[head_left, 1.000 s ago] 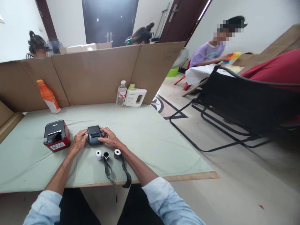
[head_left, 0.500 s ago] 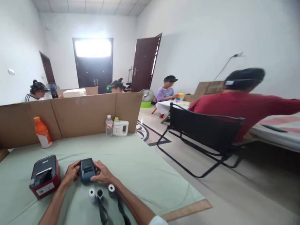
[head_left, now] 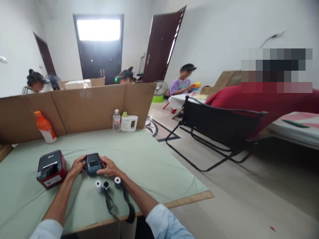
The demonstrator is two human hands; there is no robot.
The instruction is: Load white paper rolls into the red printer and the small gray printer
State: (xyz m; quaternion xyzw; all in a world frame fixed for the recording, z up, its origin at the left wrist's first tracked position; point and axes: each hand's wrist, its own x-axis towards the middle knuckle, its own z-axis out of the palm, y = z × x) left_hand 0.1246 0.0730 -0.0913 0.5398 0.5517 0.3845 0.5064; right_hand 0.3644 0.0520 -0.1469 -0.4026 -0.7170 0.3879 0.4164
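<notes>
Table [head_left: 149, 159] with pale green cloth carries everything; a cardboard screen [head_left: 87, 106] stands along its far edge. Red-and-black label printer [head_left: 51, 168] sits left of the hands, near but apart. Small dark printer [head_left: 93, 164] rests on the cloth at the near middle, held between both hands: left hand [head_left: 77, 165] with fingers curled against its left side, right hand [head_left: 107, 167] with fingers laid over its right side and top edge, both pressed to the casing, not spread. Judged: the small printer is a rigid plastic box, light, smooth and somewhat slippery; best gripped by its two side walls, clear of the lid. Just in front of it lie a white paper roll [head_left: 98, 184] and two dark rolls [head_left: 106, 185] [head_left: 117, 181] with loose tails hanging over the near table edge; these could snag a wrist. Orange bottle [head_left: 45, 127], clear water bottle [head_left: 116, 120] and white jug [head_left: 129, 122] stand far back, well apart.
</notes>
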